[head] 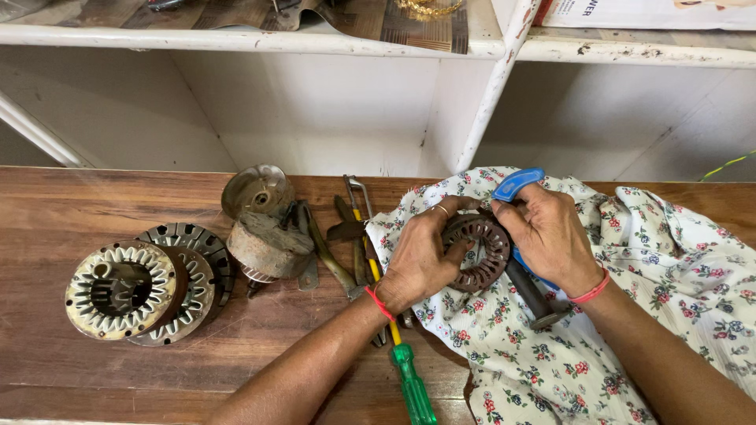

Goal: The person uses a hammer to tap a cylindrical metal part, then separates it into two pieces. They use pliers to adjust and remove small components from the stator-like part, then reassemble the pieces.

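Note:
My left hand (421, 256) grips a round rusty-brown slotted motor core (480, 253) and holds it over a floral cloth (654, 275). My right hand (550, 236) presses against the core's right side and clasps a tool with a blue handle (516, 183). The tool's dark shaft (529, 291) runs down under the right wrist. Each wrist carries a red thread, and a ring sits on a left-hand finger.
On the wooden bench (71, 205) lie two stacked slotted stator discs (150, 287), a rusty motor housing (266, 245) with a round cap (256, 189), pliers and metal tools (346, 236), and a green-and-yellow screwdriver (409, 378). White shelving (315, 39) stands behind.

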